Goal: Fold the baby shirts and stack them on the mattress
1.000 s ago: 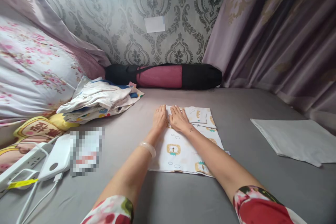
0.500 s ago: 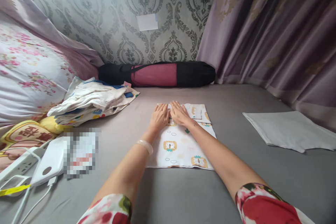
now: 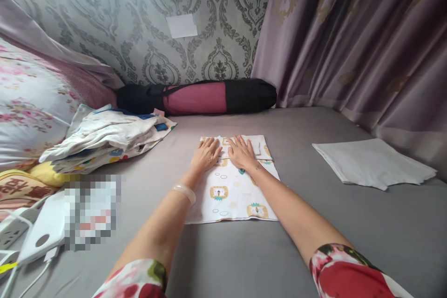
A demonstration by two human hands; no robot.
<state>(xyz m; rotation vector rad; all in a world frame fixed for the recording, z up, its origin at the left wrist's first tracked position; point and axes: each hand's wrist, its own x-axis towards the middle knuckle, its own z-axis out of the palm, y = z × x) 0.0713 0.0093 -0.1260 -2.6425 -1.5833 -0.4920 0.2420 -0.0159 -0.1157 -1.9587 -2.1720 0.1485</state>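
A white cloth garment (image 3: 230,195) printed with yellow lion faces lies flat on the grey sheet, its far end folded over toward me. My left hand (image 3: 206,154) rests flat on the left part of that folded end, fingers stretched out and pointing away. On the fold's middle, my right hand (image 3: 241,152) also lies flat with its fingers slightly spread. A narrow strip of the print shows between the two hands. Neither hand grips anything. What lies under the palms is hidden.
A pile of clothes (image 3: 108,135) lies at left, beside a floral pillow (image 3: 28,107). Near it are a white power bank (image 3: 49,228) with a cable and a power strip (image 3: 16,228). A folded grey-white cloth (image 3: 373,163) lies at right. A black-and-red long bag (image 3: 195,98) borders the back wall.
My hands have moved apart, the left slightly left and the right slightly right across the folded end. The view has turned a little, shifting the surroundings left.
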